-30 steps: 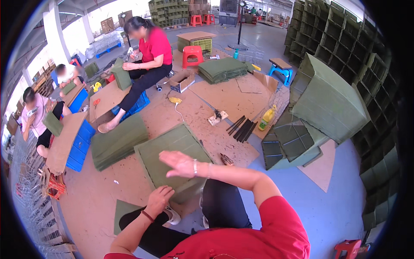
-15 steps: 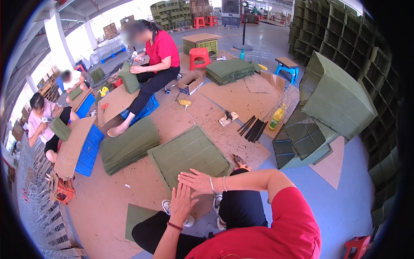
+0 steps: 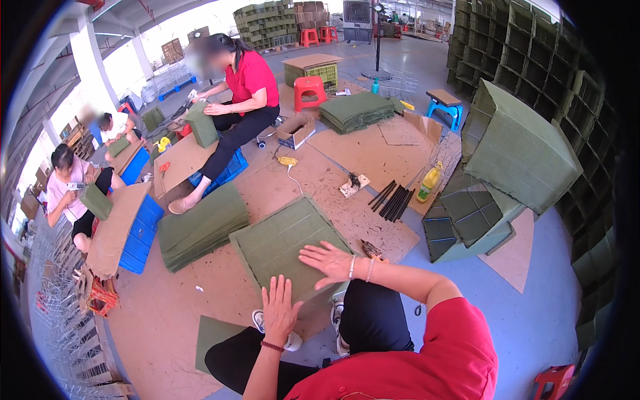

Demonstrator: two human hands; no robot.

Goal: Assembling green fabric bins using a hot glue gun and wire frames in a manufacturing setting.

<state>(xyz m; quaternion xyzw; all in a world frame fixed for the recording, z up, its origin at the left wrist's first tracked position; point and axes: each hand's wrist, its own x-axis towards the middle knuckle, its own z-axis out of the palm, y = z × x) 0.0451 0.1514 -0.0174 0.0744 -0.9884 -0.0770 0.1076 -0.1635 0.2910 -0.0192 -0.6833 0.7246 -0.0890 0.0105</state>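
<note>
In front of my knees stands a green fabric-covered box (image 3: 283,230), its flat square top turned up and its edges dark and stitched. My left hand (image 3: 280,312) is open at the box's near edge, fingers pointing away from me and apart. Over the near right part of the top, my right hand (image 3: 327,261) lies flat with its fingers spread. Neither hand holds anything. Just right of the box are pliers with orange handles (image 3: 373,251), partly hidden by my right forearm. A loose green sheet (image 3: 212,340) lies by my left leg.
A stack of green sheets (image 3: 203,230) lies left of the box. Black rods (image 3: 398,203), a yellow bottle (image 3: 429,183) and large green boxes (image 3: 523,143) are at the right. Co-workers (image 3: 250,83) sit at cardboard-topped blue crates (image 3: 140,237) on the left.
My hands, which were together at the near edge of the box, have moved apart. The right one slid right and away across the top; the left stays near the edge with fingers spread.
</note>
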